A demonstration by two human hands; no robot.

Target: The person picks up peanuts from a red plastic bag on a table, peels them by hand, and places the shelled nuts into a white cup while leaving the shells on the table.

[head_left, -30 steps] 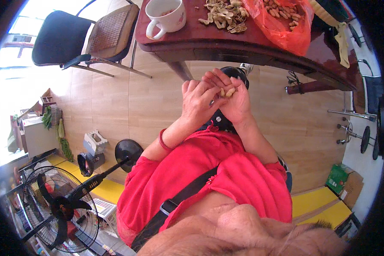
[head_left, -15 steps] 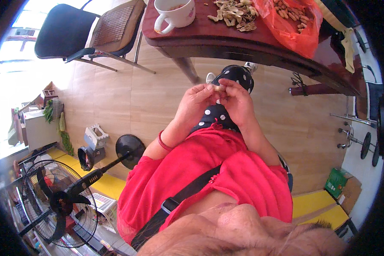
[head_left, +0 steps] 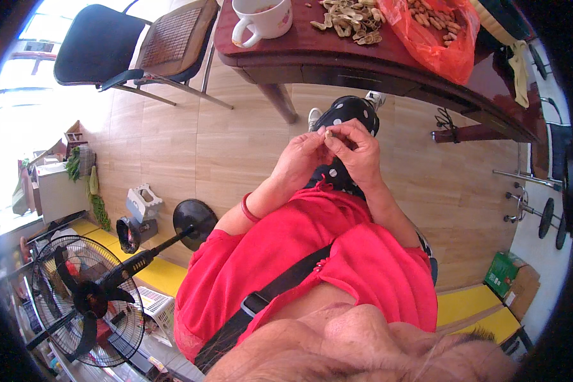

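Note:
Above my lap, my left hand and my right hand meet, fingertips closed together on a small pale peanut. The right thumb and forefinger pinch it; the left fingertips press against its other side. Whether its shell is split I cannot make out. Beyond my hands, on the dark red table, lie a heap of peanut shells and a red plastic bag with unshelled peanuts inside. A white mug to their left has some small pieces in it.
A chair stands left of the table. On the floor to my left are a standing fan, its round base and a small stool. A green box sits at the lower right, and wheeled chair legs at the right.
The peanut has turned from lying crosswise to more upright between my fingers. My right thumb has come up against it, and both hands have shifted slightly right.

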